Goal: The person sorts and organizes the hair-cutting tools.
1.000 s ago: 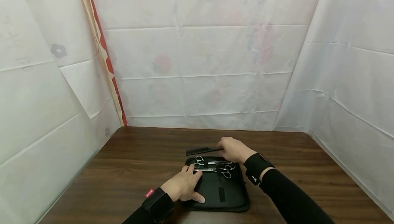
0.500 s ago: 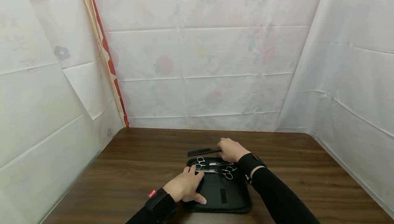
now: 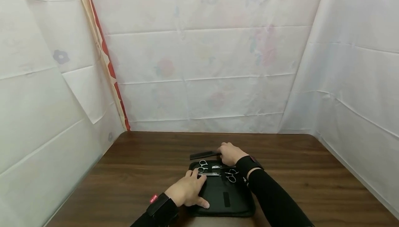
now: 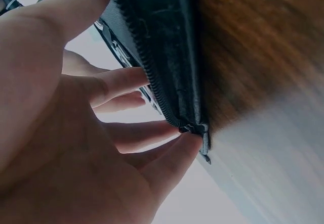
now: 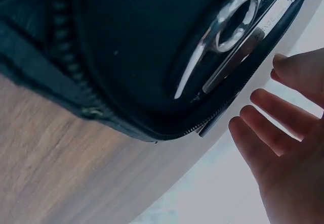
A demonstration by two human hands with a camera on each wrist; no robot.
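Observation:
A black zip case (image 3: pixel 215 199) lies unfolded on the table, with two pairs of silver scissors in its upper part. One pair of scissors (image 3: pixel 203 167) has its finger loops to the left; the other pair of scissors (image 3: pixel 231 175) has them to the right. My left hand (image 3: pixel 186 189) rests spread over the case's left edge, fingertips beside the scissors and thumb lower down. Beyond the far edge lies a black comb (image 3: pixel 202 155). My right hand (image 3: pixel 231 154) is at the comb's right end, its fingers (image 5: pixel 260 125) loosely extended in the right wrist view.
The brown wooden table (image 3: pixel 137 171) extends on both sides of the case. White printed sheets (image 3: pixel 199 57) hang behind it and along both sides. A dark strap (image 3: pixel 226 199) crosses the lower part of the case.
My right hand has shifted a little left along the comb, covering more of its right end, and the forearm has swung inward over the case's right side. My left hand stays put.

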